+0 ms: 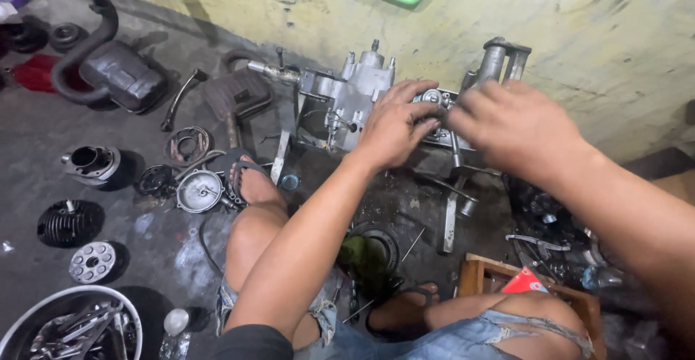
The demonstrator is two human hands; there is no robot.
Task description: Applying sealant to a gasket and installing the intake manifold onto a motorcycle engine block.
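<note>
Both arms reach forward, and the left hand [394, 124] lies palm-down on the engine case [355, 95], fingers curled over a small round fitting [432, 98] at its right end. The right hand [517, 132] comes in from the other side, fingers bunched at that same fitting; whether they pinch it, I cannot tell. The case is dull grey cast metal, greasy, standing on a stand against the yellow wall [579, 34]. A finned cylinder [69, 222] lies well apart on the floor.

Stained concrete floor [43, 132], engine block [347, 99], exhaust muffler [119, 74]
</note>
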